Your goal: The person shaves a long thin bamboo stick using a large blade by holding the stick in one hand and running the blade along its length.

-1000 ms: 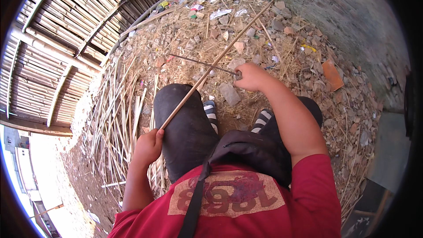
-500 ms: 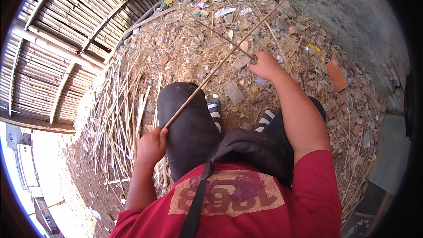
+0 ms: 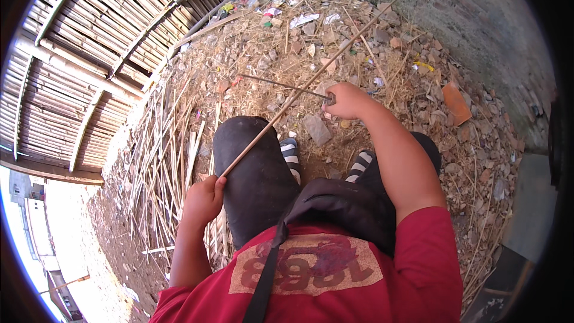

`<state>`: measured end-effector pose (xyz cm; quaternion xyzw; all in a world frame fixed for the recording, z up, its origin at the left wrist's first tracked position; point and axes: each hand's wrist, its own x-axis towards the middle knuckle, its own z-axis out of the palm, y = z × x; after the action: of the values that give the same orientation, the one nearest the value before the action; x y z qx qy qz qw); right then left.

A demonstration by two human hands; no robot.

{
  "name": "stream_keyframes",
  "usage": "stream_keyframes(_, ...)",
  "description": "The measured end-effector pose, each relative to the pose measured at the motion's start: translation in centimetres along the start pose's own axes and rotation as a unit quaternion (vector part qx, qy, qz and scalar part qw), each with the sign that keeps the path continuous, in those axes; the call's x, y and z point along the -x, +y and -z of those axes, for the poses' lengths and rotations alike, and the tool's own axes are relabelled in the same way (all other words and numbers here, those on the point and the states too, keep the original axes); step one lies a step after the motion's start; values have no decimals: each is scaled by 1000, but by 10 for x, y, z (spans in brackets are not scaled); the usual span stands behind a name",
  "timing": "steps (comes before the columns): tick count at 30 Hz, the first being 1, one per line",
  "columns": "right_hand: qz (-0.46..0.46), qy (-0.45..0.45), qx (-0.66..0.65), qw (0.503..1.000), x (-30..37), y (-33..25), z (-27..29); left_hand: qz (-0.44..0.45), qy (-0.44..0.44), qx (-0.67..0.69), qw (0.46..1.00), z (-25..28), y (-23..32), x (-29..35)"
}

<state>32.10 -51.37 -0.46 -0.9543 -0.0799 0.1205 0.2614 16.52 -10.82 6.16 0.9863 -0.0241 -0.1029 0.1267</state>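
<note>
Holding stick [image 3: 263, 132] and dark tool [image 3: 272, 82] crosswise

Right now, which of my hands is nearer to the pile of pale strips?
Left. Your left hand, holding the long stick, is beside the pale strips; your right hand, gripping the thin dark tool, is farther right and forward.

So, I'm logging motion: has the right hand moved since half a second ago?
Yes: the right hand has moved left and back, closer to the flat grey stone.
</note>
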Motion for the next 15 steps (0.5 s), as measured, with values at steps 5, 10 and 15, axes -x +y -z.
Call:
stream_keyframes(5,-110,87,-83,987,-3,22,14,13,-7,21,1000,1,4,0)
stream_keyframes(10,4,-26,19,999,16,-29,13,12,-11,30,999,3,5,1)
stream_keyframes(15,100,-64,100,988,24,-68,4,6,4,10,1000,0,-1,4)
